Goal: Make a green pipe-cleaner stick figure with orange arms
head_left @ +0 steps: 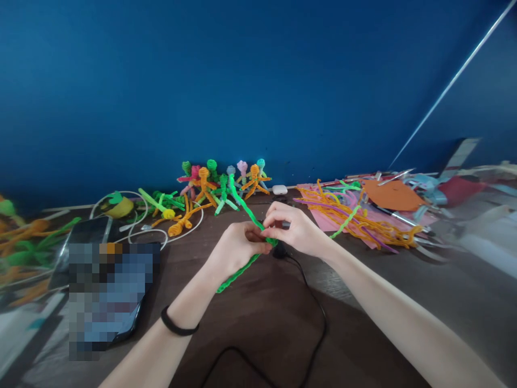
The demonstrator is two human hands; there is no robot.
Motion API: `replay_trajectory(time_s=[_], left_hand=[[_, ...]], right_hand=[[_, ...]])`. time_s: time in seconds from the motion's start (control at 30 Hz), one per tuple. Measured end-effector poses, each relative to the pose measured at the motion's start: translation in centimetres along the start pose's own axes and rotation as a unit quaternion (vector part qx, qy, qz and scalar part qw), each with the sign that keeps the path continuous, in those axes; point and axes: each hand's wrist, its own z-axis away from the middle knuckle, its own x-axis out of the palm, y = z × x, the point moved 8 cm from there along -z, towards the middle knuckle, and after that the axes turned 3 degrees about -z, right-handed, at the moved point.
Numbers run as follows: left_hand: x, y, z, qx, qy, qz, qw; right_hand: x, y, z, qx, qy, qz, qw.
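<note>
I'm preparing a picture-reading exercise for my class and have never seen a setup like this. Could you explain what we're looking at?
There is no machine here: one person works with two bare hands. The single picture comes from a camera worn on the head, looking forward and down, so both forearms reach in from below.

The left hand and right hand meet over a brown table, pinching a green fuzzy stem; the fingers hide whether it is one length or several. A black wristband circles the left arm.

Behind the hands, small fuzzy figures stand near a blue wall. To the right lie loose orange stems; to the left, a dark device with a blurred-out screen.
</note>
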Motion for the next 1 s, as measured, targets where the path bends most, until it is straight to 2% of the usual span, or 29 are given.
replay_trajectory(time_s=[0.47,0.8,1.0], left_hand=[[-0.3,0.6,0.0,0.032,0.028,-0.072,0.996],[0.2,3.0,1.0,0.078,0.047,-0.217,0.972],[0.2,3.2,1.0,0.094,0.058,-0.245,0.963]], right_hand=[[0.3,2.2,-0.1,0.126,-0.006,-0.09,0.988],[0.8,3.6,0.4,0.231,-0.001,-0.213,0.949],[0.7,3.4,0.2,0.206,0.001,-0.219,0.954]])
